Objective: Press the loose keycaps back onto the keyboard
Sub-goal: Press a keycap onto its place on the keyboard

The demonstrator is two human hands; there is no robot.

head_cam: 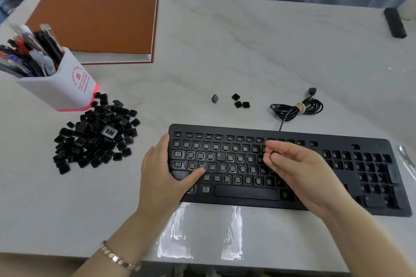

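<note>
Black keyboard lies on the near part of a pale table, angled a little, most of its sockets bare. An R cap sits in the upper letter row and the spacebar is on.

The left hand lies flat against the keyboard's left end. Its fingers are straight and pressed together along the edge, pointing away from the person, and the thumb reaches across onto the lower-left keys. The forearm comes in from the lower left with a bracelet at the wrist.

The right hand hovers over the middle of the keyboard, palm turned up and leftward, forearm entering from the lower right. Its fingers are curled, and thumb and fingertips pinch a small dark keycap above the right side of the letter rows. Its legend cannot be read.

A pile of loose caps lies left of the keyboard, just beside a white pen pot. Four caps sit apart behind the keyboard, near the coiled cable. A brown folder lies at the far left
</note>
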